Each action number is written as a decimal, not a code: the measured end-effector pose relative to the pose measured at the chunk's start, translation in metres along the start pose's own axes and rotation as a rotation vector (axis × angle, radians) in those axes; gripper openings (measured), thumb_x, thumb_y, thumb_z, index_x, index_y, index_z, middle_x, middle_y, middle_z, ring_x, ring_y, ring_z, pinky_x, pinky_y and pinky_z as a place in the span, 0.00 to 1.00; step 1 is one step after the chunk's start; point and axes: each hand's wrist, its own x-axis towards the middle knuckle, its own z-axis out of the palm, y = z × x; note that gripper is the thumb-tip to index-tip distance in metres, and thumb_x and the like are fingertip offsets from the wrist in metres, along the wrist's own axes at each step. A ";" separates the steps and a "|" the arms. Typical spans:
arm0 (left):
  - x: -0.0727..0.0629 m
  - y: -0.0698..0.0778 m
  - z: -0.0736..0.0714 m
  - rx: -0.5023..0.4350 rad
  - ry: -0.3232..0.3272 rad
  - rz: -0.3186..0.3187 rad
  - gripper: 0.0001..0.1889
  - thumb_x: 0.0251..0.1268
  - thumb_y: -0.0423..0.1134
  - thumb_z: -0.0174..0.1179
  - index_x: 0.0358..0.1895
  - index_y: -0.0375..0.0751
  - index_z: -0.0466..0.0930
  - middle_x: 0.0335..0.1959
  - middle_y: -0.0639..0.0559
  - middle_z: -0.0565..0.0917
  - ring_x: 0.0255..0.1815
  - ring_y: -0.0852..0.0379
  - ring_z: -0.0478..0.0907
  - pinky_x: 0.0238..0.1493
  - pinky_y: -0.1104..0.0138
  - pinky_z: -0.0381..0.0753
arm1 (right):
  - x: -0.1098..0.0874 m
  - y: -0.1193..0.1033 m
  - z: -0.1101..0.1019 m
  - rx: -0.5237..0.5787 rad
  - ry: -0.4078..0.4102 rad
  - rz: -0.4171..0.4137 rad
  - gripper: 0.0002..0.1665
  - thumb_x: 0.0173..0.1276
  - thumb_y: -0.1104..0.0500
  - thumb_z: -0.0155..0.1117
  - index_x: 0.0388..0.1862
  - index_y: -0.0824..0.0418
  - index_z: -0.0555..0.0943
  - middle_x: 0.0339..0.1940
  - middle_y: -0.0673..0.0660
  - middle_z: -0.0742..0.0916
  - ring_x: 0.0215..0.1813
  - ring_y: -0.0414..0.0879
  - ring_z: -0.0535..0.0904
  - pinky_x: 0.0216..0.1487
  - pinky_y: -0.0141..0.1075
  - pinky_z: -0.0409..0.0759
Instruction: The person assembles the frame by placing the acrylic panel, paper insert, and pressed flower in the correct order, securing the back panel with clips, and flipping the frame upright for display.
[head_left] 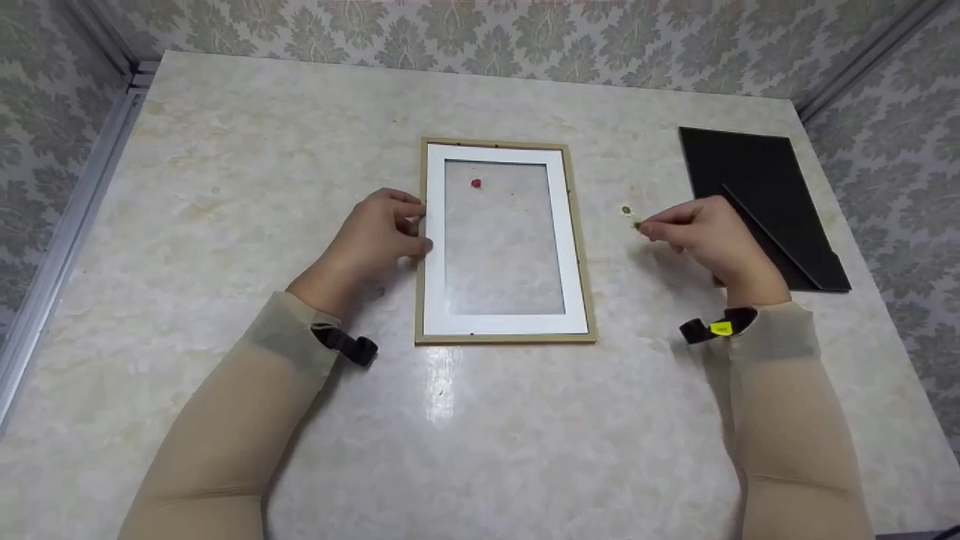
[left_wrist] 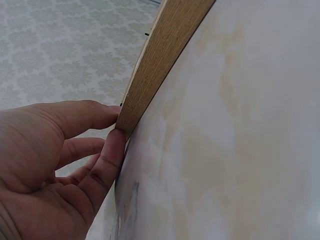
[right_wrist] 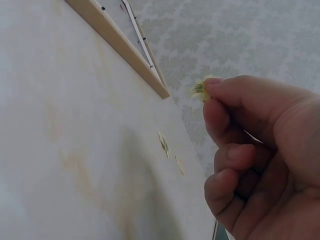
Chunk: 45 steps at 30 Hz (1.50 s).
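Note:
A light wooden picture frame point(head_left: 505, 339) with a white mat point(head_left: 435, 247) and a clear pane point(head_left: 502, 255) lies flat on the table. On the pane near the top left sits a small red flower point(head_left: 476, 183). My left hand point(head_left: 379, 232) rests its thumb and fingertips against the frame's left side, and its fingertips touch the wooden edge point(left_wrist: 155, 55) in the left wrist view. Right of the frame, my right hand point(head_left: 701, 232) pinches a small pale yellow dried flower point(right_wrist: 200, 90) between thumb and index finger, raised above the tabletop. Another pale flower point(head_left: 627, 211) lies near its fingertips.
A black backing board point(head_left: 742, 154) with a stand flap point(head_left: 780, 236) lies at the right, beyond my right hand. A thin orange-tinted piece point(right_wrist: 179, 165) lies beside the loose flower. Patterned wallpaper point(head_left: 495, 37) borders the back of the marbled table point(head_left: 300, 120).

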 end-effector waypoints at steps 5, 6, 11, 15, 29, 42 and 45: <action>-0.001 -0.004 0.002 -0.014 0.002 -0.007 0.33 0.70 0.32 0.74 0.77 0.27 0.80 0.80 0.40 0.75 0.65 0.47 0.85 0.57 0.69 0.83 | 0.013 -0.027 0.024 0.207 -0.046 -0.053 0.06 0.78 0.56 0.79 0.44 0.55 0.99 0.35 0.41 0.96 0.27 0.37 0.77 0.36 0.31 0.77; -0.001 -0.004 0.002 -0.016 0.004 -0.010 0.33 0.70 0.32 0.74 0.76 0.27 0.80 0.80 0.40 0.75 0.66 0.47 0.85 0.58 0.68 0.83 | 0.017 -0.033 0.029 0.256 -0.065 -0.054 0.05 0.78 0.58 0.79 0.41 0.54 0.99 0.35 0.42 0.95 0.27 0.37 0.77 0.36 0.31 0.77; -0.001 -0.007 0.006 -0.022 0.005 -0.015 0.32 0.70 0.31 0.73 0.77 0.28 0.80 0.80 0.41 0.75 0.65 0.48 0.84 0.60 0.66 0.82 | 0.038 -0.061 0.056 0.427 -0.157 0.016 0.12 0.79 0.63 0.74 0.35 0.52 0.97 0.30 0.43 0.93 0.25 0.37 0.74 0.34 0.29 0.77; -0.001 -0.006 0.009 -0.025 0.001 -0.008 0.33 0.70 0.31 0.74 0.77 0.28 0.80 0.80 0.40 0.75 0.65 0.47 0.85 0.60 0.65 0.83 | 0.057 -0.077 0.073 0.403 -0.209 0.088 0.10 0.80 0.61 0.73 0.38 0.55 0.97 0.30 0.44 0.93 0.25 0.37 0.72 0.33 0.30 0.74; 0.003 -0.003 0.010 -0.018 0.002 -0.003 0.32 0.70 0.32 0.74 0.76 0.29 0.81 0.80 0.41 0.75 0.65 0.47 0.85 0.58 0.64 0.83 | 0.091 -0.114 0.099 0.072 -0.322 0.225 0.11 0.76 0.53 0.79 0.52 0.55 0.98 0.33 0.45 0.90 0.24 0.38 0.76 0.29 0.31 0.75; 0.001 -0.001 0.003 -0.015 0.002 -0.012 0.33 0.70 0.31 0.74 0.77 0.28 0.80 0.81 0.42 0.75 0.64 0.49 0.86 0.53 0.70 0.81 | 0.100 -0.117 0.111 -0.079 -0.345 0.170 0.11 0.75 0.51 0.79 0.47 0.58 0.96 0.20 0.44 0.86 0.24 0.38 0.76 0.29 0.32 0.77; 0.001 -0.001 0.001 -0.016 0.003 -0.016 0.33 0.70 0.31 0.74 0.77 0.29 0.80 0.81 0.42 0.75 0.64 0.49 0.85 0.53 0.70 0.81 | 0.099 -0.117 0.111 -0.029 -0.332 0.186 0.08 0.76 0.54 0.77 0.44 0.58 0.95 0.20 0.45 0.84 0.24 0.38 0.75 0.28 0.32 0.76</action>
